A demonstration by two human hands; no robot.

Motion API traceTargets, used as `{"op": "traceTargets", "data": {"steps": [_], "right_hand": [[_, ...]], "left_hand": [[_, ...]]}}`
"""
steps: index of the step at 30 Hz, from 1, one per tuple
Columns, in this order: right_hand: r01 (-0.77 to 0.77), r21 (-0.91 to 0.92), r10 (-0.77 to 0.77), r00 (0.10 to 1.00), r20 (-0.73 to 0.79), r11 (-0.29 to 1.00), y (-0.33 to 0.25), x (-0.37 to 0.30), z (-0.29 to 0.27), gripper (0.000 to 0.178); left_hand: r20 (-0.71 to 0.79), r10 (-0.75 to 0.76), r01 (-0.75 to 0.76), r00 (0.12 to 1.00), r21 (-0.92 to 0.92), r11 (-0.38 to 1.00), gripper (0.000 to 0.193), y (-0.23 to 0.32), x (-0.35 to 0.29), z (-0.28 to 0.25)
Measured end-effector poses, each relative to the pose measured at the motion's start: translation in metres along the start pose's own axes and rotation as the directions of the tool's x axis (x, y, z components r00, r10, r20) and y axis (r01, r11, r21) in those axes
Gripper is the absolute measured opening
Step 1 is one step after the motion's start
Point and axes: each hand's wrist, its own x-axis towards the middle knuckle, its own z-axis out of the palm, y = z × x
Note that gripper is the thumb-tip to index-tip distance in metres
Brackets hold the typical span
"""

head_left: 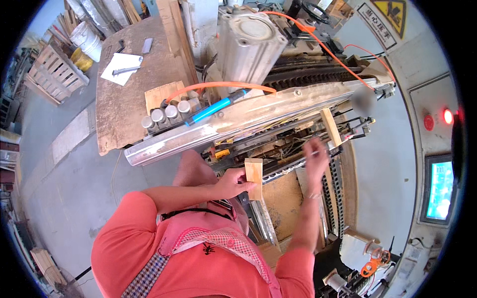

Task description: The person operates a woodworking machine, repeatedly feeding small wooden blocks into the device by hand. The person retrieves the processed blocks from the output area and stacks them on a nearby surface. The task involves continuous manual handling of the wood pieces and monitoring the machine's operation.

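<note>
My left hand (233, 183) is closed around a short, pale wooden block (254, 174), thumb across its face, at the near edge of a long machine (293, 141). My right hand (316, 158) is lifted over the machine's right part and smeared by motion, so its fingers cannot be read. Just beyond that hand, a second wooden piece (330, 127) lies across the rails. Beneath my hands, a brown board (283, 203) shows between metal rails.
A metal beam (208, 130) with a large cylinder (251, 47) spans the far side. Orange hoses (218, 85) and a blue tube (216, 106) cross it. A brown table (124, 99) stands left. At right are a lit screen (439, 188) and a glowing red lamp (448, 116).
</note>
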Motion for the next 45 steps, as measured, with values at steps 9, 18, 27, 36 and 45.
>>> {"op": "traceTargets", "data": {"steps": [9, 18, 27, 36, 45], "right_hand": [[-0.043, -0.343, 0.096, 0.986, 0.14, 0.938, -0.119, -0.174, 0.044, 0.058], [-0.263, -0.477, 0.268, 0.962, -0.06, 0.838, -0.124, -0.207, 0.039, 0.046], [-0.152, -0.513, 0.161, 0.987, -0.027, 0.845, -0.06, -0.162, -0.033, 0.039], [-0.125, -0.543, 0.144, 0.99, -0.007, 0.83, 0.041, -0.085, -0.095, 0.044], [0.012, -0.603, 0.047, 0.996, 0.082, 0.797, 0.111, 0.047, -0.112, 0.038]], "left_hand": [[0.103, -0.057, 0.077, 0.993, -0.202, 0.976, 0.027, -0.005, -0.005, -0.002], [0.3, 0.069, -0.078, 0.951, 0.017, 0.997, 0.027, -0.008, -0.014, 0.008], [0.31, 0.304, -0.413, 0.901, 0.394, 0.821, 0.034, -0.003, 0.023, 0.021], [0.248, 0.154, -0.284, 0.957, 0.667, 0.689, 0.051, -0.018, 0.037, 0.044], [0.073, 0.018, -0.063, 0.997, 0.672, 0.738, 0.05, -0.019, 0.04, 0.049]]}}
